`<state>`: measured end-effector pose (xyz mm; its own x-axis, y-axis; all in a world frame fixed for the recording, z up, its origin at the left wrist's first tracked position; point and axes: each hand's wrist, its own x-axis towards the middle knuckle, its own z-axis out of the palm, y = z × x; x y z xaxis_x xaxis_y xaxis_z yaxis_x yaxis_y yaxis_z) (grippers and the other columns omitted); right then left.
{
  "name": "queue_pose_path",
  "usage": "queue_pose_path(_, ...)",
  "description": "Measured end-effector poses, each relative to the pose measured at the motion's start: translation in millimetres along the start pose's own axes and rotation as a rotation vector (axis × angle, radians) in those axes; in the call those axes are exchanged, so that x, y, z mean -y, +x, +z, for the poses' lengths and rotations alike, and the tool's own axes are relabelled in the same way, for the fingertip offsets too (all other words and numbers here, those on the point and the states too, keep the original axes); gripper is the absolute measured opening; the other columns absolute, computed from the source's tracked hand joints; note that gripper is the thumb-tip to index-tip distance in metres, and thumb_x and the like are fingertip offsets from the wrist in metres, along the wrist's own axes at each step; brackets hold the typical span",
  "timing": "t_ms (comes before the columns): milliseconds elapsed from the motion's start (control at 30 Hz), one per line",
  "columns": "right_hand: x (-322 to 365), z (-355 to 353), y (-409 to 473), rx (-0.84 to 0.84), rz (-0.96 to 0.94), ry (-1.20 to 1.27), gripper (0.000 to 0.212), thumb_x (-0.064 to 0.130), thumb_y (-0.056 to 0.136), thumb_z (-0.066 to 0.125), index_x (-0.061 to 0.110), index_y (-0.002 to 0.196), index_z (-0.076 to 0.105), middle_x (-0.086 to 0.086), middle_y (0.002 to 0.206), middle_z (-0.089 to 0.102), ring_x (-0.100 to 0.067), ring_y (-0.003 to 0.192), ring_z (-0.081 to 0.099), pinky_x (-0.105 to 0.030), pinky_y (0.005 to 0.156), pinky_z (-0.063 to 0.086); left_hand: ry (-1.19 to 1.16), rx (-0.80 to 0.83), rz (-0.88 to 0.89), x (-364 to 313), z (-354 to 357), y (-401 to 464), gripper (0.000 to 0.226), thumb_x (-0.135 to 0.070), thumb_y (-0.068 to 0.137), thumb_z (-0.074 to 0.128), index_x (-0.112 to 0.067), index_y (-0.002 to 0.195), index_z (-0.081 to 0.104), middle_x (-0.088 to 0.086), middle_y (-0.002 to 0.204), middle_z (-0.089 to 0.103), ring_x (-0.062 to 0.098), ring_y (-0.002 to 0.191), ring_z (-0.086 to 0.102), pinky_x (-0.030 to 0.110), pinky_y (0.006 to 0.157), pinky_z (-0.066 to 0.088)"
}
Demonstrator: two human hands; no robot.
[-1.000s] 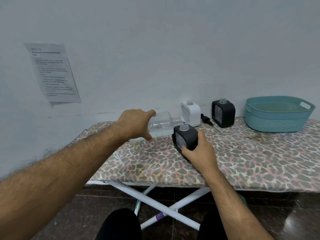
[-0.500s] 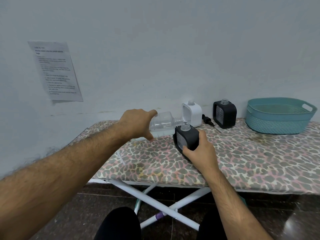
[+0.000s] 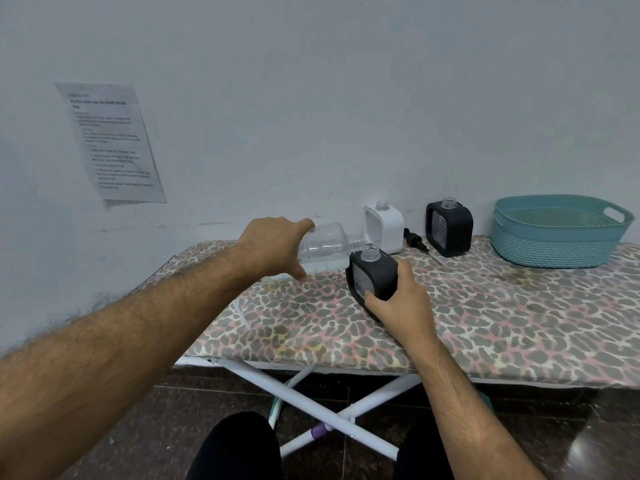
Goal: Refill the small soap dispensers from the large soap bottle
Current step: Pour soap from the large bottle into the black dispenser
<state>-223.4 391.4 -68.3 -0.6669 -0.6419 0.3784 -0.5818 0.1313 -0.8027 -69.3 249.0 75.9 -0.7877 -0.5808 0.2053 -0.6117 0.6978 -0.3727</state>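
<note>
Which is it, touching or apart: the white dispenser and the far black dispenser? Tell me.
Apart. The head view shows bare wall and a black pump lying between the white dispenser and the far black dispenser.

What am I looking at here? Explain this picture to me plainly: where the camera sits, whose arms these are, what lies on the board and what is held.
There is no machine here. The camera sits on a person's head and looks forward and down, so the two bare arms are that person's own. The left hand holds a clear bottle tipped on its side, its neck beside the open mouth of a black dispenser. The right hand grips that dispenser and steadies it on the ironing board, which has a spotted cover. Farther back stand a white dispenser and a second black dispenser, both uncapped, with a black pump top lying between them. A teal basket stands at the right. A printed sheet hangs on the wall.
</note>
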Motion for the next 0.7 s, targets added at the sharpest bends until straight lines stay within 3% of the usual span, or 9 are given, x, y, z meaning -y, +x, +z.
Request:
queue_pose_path(267, 0.0, -0.4, 0.1, 0.003, 0.0, -0.008, 0.056, 0.032, 0.077, 0.075, 0.023, 0.122, 0.043, 0.005, 0.103, 0.064, -0.015, 0.085, 0.062, -0.034, 0.068, 0.055, 0.0, 0.0, -0.002, -0.1, -0.6, -0.5, 0.098, -0.067, 0.064, 0.079, -0.031, 0.144, 0.036, -0.004, 0.114, 0.069, 0.018, 0.094, 0.065, 0.03, 0.069, 0.051)
queue_pose_path(467, 0.7, 0.1, 0.0, 0.005, 0.003, -0.005, 0.058, 0.032, 0.077, 0.075, 0.023, 0.124, 0.043, 0.006, 0.103, 0.064, -0.015, 0.087, 0.063, -0.034, 0.07, 0.056, 0.003, 0.008, 0.001, -0.6, -3.0, -1.2, 0.097, -0.066, 0.065, 0.079, -0.03, 0.144, 0.036, -0.004, 0.113, 0.069, 0.017, 0.09, 0.063, 0.028, 0.066, 0.049)
queue_pose_path(600, 1.1, -0.1, -0.2, 0.004, 0.005, -0.006, 0.058, 0.033, 0.078, 0.075, 0.024, 0.124, 0.043, 0.006, 0.105, 0.064, -0.016, 0.089, 0.063, -0.038, 0.074, 0.057, -0.004, 0.013, -0.005, -1.6, -6.5, -2.5, 0.095, -0.064, 0.067, 0.079, -0.03, 0.144, 0.036, -0.004, 0.112, 0.069, 0.013, 0.078, 0.052, 0.027, 0.061, 0.043)
queue_pose_path(700, 1.2, -0.2, -0.2, 0.003, 0.006, -0.003, 0.058, 0.033, 0.077, 0.075, 0.024, 0.125, 0.043, 0.006, 0.105, 0.064, -0.016, 0.089, 0.063, -0.038, 0.075, 0.058, -0.006, 0.015, -0.001, -2.0, -6.2, -3.0, 0.095, -0.063, 0.067, 0.079, -0.03, 0.145, 0.036, -0.004, 0.113, 0.068, 0.014, 0.081, 0.056, 0.027, 0.062, 0.043)
